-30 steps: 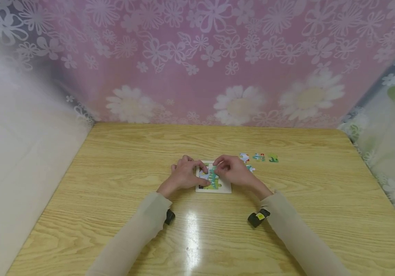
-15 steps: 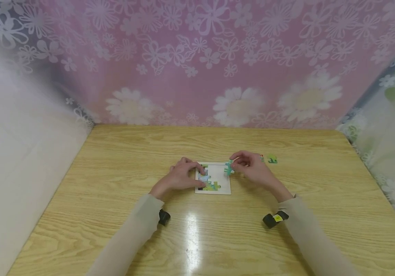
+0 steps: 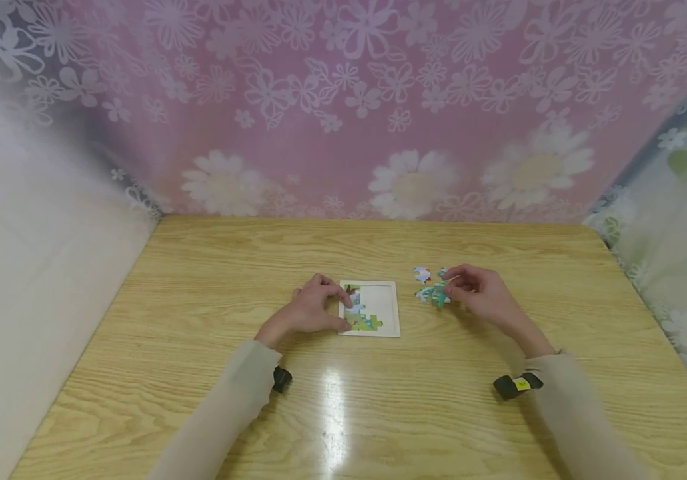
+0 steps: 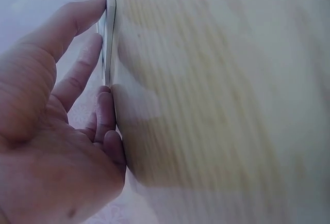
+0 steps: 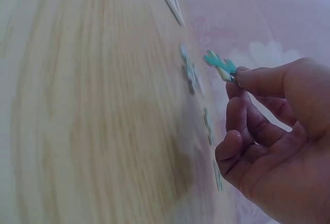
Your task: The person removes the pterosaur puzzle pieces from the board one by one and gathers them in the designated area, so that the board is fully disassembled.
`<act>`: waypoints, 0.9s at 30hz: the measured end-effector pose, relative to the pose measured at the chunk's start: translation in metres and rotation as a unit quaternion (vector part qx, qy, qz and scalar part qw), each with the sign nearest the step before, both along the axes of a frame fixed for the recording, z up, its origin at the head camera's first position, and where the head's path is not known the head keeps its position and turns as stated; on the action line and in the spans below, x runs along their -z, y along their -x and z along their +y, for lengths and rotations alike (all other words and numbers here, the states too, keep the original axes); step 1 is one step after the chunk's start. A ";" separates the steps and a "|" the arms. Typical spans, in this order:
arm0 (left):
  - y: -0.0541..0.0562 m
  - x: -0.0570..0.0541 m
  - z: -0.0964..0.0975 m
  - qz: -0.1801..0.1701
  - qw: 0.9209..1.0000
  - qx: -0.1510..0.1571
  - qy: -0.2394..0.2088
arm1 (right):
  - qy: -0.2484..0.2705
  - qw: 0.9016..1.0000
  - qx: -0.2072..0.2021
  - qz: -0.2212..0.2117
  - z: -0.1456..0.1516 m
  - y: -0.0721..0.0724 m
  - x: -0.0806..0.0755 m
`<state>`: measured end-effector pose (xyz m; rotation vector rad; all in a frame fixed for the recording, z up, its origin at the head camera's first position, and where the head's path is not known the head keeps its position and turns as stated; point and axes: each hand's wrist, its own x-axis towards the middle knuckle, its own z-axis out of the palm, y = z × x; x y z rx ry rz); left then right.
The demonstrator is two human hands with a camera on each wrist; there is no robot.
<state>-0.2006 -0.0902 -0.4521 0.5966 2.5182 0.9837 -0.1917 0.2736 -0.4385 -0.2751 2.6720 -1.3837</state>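
Note:
A square puzzle board point(image 3: 388, 308) with a pale rim lies mid-table in the head view. Joined green and light blue pieces point(image 3: 369, 323) fill its left side and lower part. My left hand point(image 3: 312, 309) rests at the board's left edge, thumb and index finger spread over the pieces. The left wrist view shows the board point(image 4: 109, 38) edge-on, with the other fingers beside its edge. Right of the board, my right hand point(image 3: 486, 297) pinches a teal puzzle piece point(image 5: 220, 66) between thumb and fingers, raised above the table.
Loose puzzle pieces point(image 3: 422, 274) lie right of the board, some partly hidden by the right hand. The wood-grain table point(image 3: 229, 267) ends at a pink flowered curtain point(image 3: 319, 147). A pale curtain point(image 3: 43, 220) hangs on the left.
The right hand has lifted the teal piece off the board and carried it rightward to the loose pieces. The left hand stays at the board, its fingers slightly drawn back left.

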 end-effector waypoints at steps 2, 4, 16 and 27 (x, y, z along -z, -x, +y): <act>0.001 0.000 0.000 0.002 1.000 0.000 0.001 | -0.016 1.000 0.002 0.003 0.006 0.000 0.001; 0.001 0.000 0.000 0.004 1.000 -0.001 0.003 | -0.034 0.999 0.005 0.006 0.011 0.001 0.002; 0.000 0.001 -0.001 -0.003 1.000 -0.001 0.003 | -0.129 0.991 0.009 0.027 0.023 0.010 0.011; 0.000 0.001 -0.002 0.008 1.000 0.006 -0.002 | -0.160 0.986 -0.010 0.044 0.022 0.014 0.012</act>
